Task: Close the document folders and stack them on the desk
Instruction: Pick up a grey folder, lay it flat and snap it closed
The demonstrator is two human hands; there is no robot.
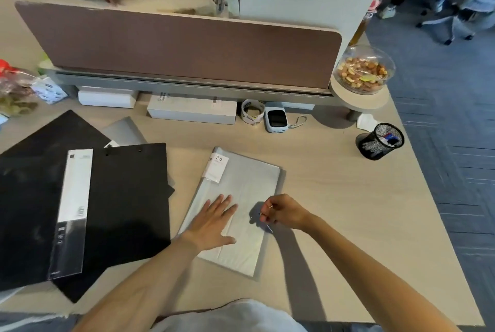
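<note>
A grey document folder (249, 181) lies closed on the desk (348, 211), with a white label marked 20 at its top left corner. My left hand (213, 223) rests flat on its cover, fingers spread. My right hand (284, 212) hovers over the folder's right edge with fingers curled, nothing clearly in it. To the left a black folder (120, 198) lies open and flat, with a white spine label. A second black folder (61, 131) sits partly under it, and a grey one (124, 131) pokes out behind.
A brown partition (182, 42) runs along the desk's back. Below it lie white boxes (191, 111), a tape roll (251, 112) and a small device (276, 120). A mesh pen cup (380, 141) and a covered snack bowl (364, 69) stand at the right. Another person's hands show beyond the partition.
</note>
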